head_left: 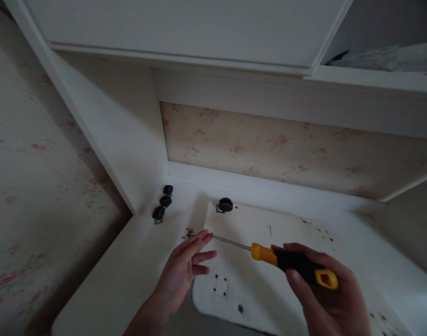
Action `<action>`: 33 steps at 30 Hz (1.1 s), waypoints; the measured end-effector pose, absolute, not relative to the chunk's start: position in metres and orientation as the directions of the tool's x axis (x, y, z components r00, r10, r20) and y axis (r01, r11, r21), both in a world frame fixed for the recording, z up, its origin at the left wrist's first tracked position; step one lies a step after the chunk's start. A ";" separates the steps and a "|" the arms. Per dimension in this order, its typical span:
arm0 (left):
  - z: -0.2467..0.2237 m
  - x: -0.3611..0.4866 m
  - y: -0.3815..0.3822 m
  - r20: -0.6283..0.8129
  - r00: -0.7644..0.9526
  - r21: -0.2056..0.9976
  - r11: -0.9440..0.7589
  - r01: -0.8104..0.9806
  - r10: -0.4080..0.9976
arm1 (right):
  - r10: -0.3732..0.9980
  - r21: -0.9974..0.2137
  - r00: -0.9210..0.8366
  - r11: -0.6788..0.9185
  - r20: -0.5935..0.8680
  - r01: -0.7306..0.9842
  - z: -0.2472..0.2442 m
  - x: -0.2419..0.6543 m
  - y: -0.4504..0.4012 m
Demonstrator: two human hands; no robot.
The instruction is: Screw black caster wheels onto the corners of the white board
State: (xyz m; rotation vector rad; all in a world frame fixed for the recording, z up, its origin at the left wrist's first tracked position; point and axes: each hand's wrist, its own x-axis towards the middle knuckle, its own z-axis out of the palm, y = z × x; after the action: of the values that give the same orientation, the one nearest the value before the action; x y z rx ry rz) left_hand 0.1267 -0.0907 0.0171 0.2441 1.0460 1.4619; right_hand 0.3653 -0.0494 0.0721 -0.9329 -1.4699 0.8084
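A yellow and black screwdriver [265, 254] lies across my right hand [334, 296], whose fingers are wrapped round its handle. Its metal shaft points left, to the fingertips of my left hand [185, 266]. There my thumb and index finger pinch together at the shaft's tip, and the other fingers are spread. Whatever small thing they pinch is too small to make out. Below both hands lies a white panel [248, 280] with rounded corners and screw holes. One black caster wheel [226, 204] sits at the panel's far left corner.
Three more black casters [165, 201] stand in a row on the white desktop [129, 261] at the left. Small dark screws [189, 232] are scattered beside the panel's left edge. A white cabinet [185, 32] overhangs the desk, and a side panel [118, 116] bounds it on the left.
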 end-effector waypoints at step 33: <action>0.018 0.145 -0.087 -0.369 -0.274 0.895 0.261 -0.361 0.888 | 0.761 -0.772 -0.299 0.627 0.576 0.108 0.075 0.385 -0.046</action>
State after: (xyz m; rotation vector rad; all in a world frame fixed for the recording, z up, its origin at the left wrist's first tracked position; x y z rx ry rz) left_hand 0.1454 -0.0866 0.0182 0.5489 1.3387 1.3259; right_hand 0.3849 -0.0464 0.0748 -0.7049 -1.7809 0.7627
